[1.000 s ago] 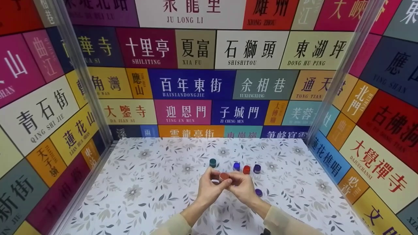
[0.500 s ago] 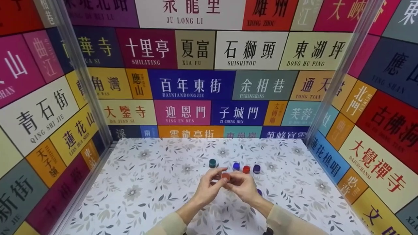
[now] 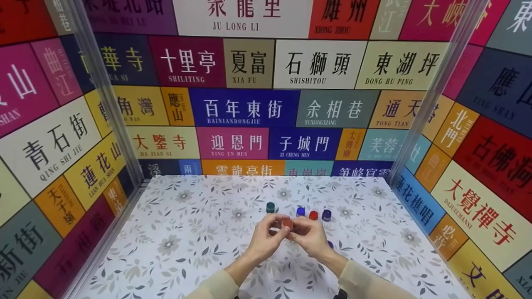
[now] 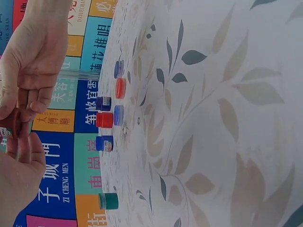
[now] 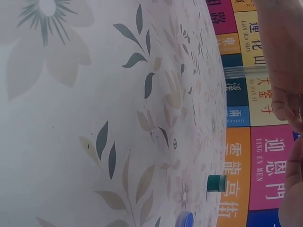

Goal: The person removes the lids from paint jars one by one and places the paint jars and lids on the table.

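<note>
Both hands are raised over the table and meet at a small paint jar [image 3: 287, 224] with a reddish-brown round end. My left hand [image 3: 265, 237] pinches it, the thumb across its front. From the other side the fingers of my right hand [image 3: 309, 237] grip the same jar. In the left wrist view the jar [image 4: 10, 124] lies between the two hands, with part of a printed label showing. The right wrist view has my left hand [image 5: 286, 61] at top right and my right hand [image 5: 294, 184] below it, the jar hardly visible.
Beyond the hands stand a green jar [image 3: 270, 207], a blue jar [image 3: 300, 211], a red jar [image 3: 313, 215] and a dark purple jar [image 3: 327, 214]. Low red [image 4: 120, 88] and blue pieces [image 4: 119, 115] lie nearer. Sign-printed walls enclose the flowered tabletop [image 3: 174, 220].
Over the last second the jar has shifted slightly right and turned a little in the fingers. The left thumb has moved onto its front. Jars on the table have stayed put.
</note>
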